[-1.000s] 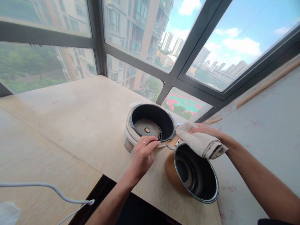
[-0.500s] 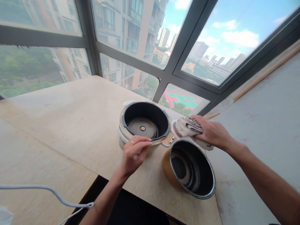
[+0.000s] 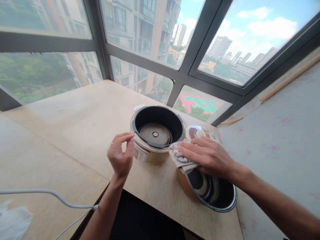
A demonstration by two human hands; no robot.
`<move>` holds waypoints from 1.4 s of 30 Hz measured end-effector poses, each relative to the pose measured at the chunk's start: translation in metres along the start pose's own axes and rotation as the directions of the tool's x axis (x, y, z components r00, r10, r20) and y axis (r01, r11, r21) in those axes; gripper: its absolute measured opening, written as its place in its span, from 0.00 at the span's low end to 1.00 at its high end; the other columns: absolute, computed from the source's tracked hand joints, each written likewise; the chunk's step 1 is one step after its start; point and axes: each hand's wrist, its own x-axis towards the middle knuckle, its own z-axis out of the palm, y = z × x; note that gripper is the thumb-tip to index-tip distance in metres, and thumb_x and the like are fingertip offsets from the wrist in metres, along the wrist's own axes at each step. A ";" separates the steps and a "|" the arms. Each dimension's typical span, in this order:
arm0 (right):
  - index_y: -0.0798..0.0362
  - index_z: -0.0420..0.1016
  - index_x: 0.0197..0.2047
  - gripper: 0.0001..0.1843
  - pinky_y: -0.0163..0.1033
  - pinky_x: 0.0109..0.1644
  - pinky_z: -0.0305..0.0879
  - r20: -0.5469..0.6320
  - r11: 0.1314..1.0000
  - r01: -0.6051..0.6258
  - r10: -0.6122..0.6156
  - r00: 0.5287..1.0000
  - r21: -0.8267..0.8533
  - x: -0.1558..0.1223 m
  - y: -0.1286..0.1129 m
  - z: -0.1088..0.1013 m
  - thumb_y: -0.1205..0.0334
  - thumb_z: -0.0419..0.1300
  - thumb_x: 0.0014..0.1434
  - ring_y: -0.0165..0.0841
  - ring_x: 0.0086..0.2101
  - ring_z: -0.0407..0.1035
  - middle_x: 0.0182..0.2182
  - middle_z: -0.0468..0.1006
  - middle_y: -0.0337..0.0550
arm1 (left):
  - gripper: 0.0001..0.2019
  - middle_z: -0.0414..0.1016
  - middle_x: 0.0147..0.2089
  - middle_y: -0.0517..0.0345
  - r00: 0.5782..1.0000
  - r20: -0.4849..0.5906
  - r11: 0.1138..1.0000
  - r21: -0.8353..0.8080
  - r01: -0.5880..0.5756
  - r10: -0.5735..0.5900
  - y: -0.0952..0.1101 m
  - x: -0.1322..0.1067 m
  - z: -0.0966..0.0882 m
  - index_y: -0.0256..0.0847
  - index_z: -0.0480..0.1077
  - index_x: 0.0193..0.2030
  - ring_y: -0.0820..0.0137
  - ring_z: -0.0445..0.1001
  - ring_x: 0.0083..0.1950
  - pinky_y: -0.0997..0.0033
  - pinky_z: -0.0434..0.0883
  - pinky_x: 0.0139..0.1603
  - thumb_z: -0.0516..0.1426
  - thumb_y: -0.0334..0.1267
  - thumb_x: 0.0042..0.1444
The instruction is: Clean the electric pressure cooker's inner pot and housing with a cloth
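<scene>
The body of an electric cooker (image 3: 155,158) stands on the wooden surface, its dark cavity facing up with a round metal plate (image 3: 150,128) at the bottom. At its left front edge is my left hand (image 3: 120,155), thumb and forefinger pinched together; what they hold, if anything, I cannot make out. My right hand (image 3: 212,155) presses a folded grey-white cloth (image 3: 182,159) against the cooker's right front side. Under that hand the inner pot (image 3: 187,188) lies tilted, its dark mouth facing me, partly hidden by the hand and cloth.
Behind my right hand lies a shiny lid (image 3: 196,131), partly covered. A white cable (image 3: 50,192) runs in from the left, above a crumpled white piece (image 3: 15,216). Windows (image 3: 141,76) border the far side, and a papered wall (image 3: 280,143) the right.
My left hand has moved left from the cooker's front rim to its left front edge. My right hand has brought the cloth left and nearer, from beside the lid to the cooker's side.
</scene>
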 end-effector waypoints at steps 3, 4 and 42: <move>0.60 0.74 0.53 0.18 0.45 0.38 0.56 0.007 0.999 -0.030 0.030 1.000 0.026 0.016 -0.014 0.003 0.74 0.53 0.61 0.39 0.37 0.65 0.50 0.80 0.50 | 0.04 0.78 0.41 0.54 0.991 -0.073 0.993 0.030 0.113 -0.110 -0.009 0.007 -0.007 0.38 0.77 0.40 0.68 0.77 0.44 0.66 0.74 0.46 0.60 0.29 0.60; 0.60 0.74 0.52 0.18 0.45 0.37 0.55 0.022 0.998 -0.048 0.047 0.999 0.040 0.022 -0.018 0.004 0.74 0.53 0.60 0.39 0.37 0.65 0.49 0.80 0.49 | 0.04 0.78 0.41 0.54 0.988 -0.088 0.991 0.044 0.129 -0.125 -0.011 0.009 -0.010 0.38 0.77 0.40 0.68 0.77 0.44 0.66 0.74 0.47 0.60 0.30 0.60; 0.56 0.72 0.39 0.05 0.43 0.33 0.54 0.254 0.920 -0.380 0.346 0.903 0.098 0.188 -0.073 0.039 0.69 0.56 0.61 0.40 0.35 0.69 0.34 0.78 0.49 | 0.23 0.77 0.57 0.46 0.643 0.396 0.454 -0.474 0.754 -0.655 -0.076 0.005 -0.016 0.37 0.77 0.52 0.57 0.72 0.63 0.59 0.66 0.68 0.61 0.53 0.57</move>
